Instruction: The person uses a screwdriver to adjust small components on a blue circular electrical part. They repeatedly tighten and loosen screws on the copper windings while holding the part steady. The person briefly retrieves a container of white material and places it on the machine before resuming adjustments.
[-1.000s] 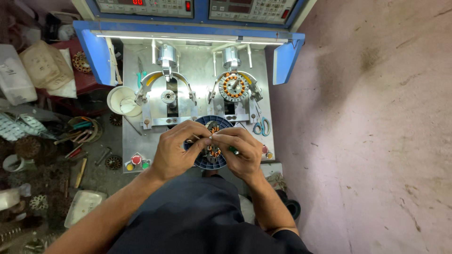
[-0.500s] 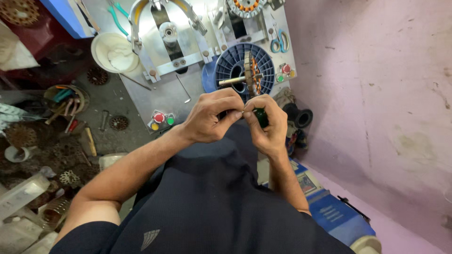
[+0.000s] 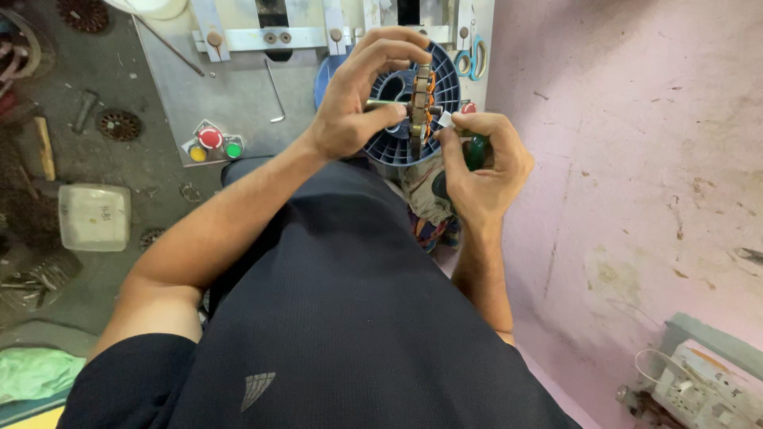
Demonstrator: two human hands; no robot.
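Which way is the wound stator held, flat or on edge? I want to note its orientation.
On edge. The wound stator shows only its thin rim with copper windings, pinched by the left hand, while the right hand grips a green-handled tool.

A flat grey metal machine table (image 3: 238, 95) is seen at the top of the view. On it are set a cluster of three round push buttons, red, green and yellow (image 3: 211, 143), a thin bent metal hex key (image 3: 274, 91), a round blue ribbed plastic spool (image 3: 445, 87) and a pair of blue-handled scissors (image 3: 470, 59). A white bowl's rim (image 3: 155, 8) is cut off by the top edge.
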